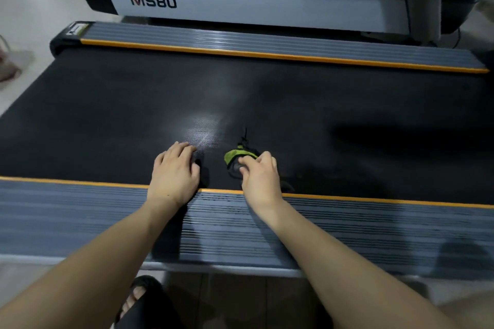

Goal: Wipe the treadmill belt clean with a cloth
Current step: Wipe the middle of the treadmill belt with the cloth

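Head camera: a person leans over a treadmill, both bare forearms reaching across the near side rail (80,211), a ribbed grey step edged with an orange stripe. The black treadmill belt (294,104) fills the middle of the view, with a pale sheen of reflected light just beyond the hands. The left hand (175,171) lies palm down on the belt by the orange stripe, fingers loosely bent, its grip holding nothing. The right hand (260,171) presses a bunched cloth (236,159), green and dark grey, against the belt; its grip is closed around the cloth, fingers curled over the top, with the green part showing to the left of the fingertips. The cloth sits on the near part of the belt, close to the rail and just beside the left hand without touching it. Across the belt runs the far side rail (294,48), and behind it stands a second treadmill (240,5) marked "MS80". At the bottom edge, a foot in a dark sandal (139,299) rests on the floor.
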The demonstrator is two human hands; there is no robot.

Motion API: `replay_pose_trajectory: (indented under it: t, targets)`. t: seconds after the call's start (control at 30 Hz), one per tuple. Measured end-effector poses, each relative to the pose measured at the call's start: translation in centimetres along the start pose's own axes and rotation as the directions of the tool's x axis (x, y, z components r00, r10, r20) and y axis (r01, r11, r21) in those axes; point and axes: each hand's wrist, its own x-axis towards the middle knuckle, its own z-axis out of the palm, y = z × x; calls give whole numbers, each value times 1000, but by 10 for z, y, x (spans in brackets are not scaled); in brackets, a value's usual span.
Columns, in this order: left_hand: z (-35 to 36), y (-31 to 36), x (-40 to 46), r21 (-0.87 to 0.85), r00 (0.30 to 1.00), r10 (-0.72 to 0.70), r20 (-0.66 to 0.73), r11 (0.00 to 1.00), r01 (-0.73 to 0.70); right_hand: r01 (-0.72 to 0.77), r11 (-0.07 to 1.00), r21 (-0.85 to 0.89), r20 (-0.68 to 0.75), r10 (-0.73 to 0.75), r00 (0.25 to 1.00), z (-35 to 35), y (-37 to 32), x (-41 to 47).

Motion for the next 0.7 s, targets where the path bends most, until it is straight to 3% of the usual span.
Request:
replay_pose_trajectory:
  t: [0.37, 0.7]
  targets:
    - [1, -1, 0, -1, 996, -69, -63, 998, 69, 14, 1000, 4, -28, -14, 1000, 6, 1, 3]
    - [-6, -9, 0, -48, 994, -92, 52, 994, 94, 44, 998, -48, -64, -47, 997, 14, -10, 6]
